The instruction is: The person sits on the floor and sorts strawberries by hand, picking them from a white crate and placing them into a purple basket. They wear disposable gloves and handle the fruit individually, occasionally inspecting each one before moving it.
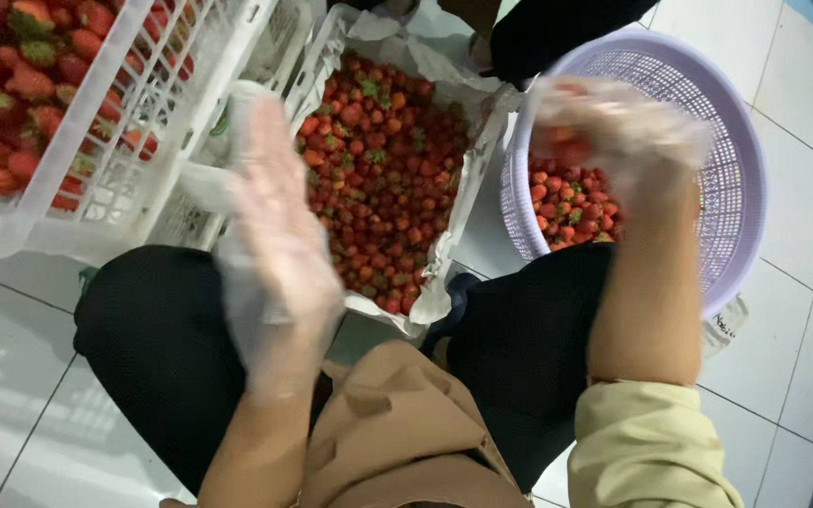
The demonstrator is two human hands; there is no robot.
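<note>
1. We are seeing a white slatted plastic crate (143,113) of big red strawberries sitting at far left on the tiled floor (11,376).
2. Our left hand (275,235), in a thin clear plastic glove, is hovering flat and released, holding nothing.
3. The paper-lined box of small red strawberries (383,169) is lying between our knees.
4. Our right hand (613,132), gloved, is clenching a strawberry above the lilac perforated plastic basket (736,169); we judge sorting underway, with dropping and regrabbing wanted next.
</note>
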